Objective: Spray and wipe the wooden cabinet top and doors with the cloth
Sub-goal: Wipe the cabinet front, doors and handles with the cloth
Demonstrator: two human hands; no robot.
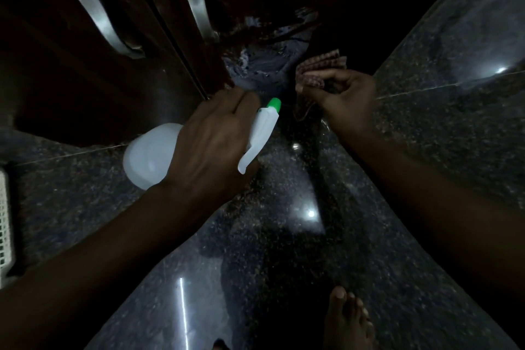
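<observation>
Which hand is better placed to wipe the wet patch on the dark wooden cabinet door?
Probably the right hand: it grips the reddish patterned cloth beside the wet patch; the left hand holds the white spray bottle.

I see a dark speckled granite floor (159, 293), glossy with lamp glints. On it stand a bare foot (348, 321), a white lattice basket (4, 224) (only its edge shows) and the wooden cabinet (85, 79).
</observation>
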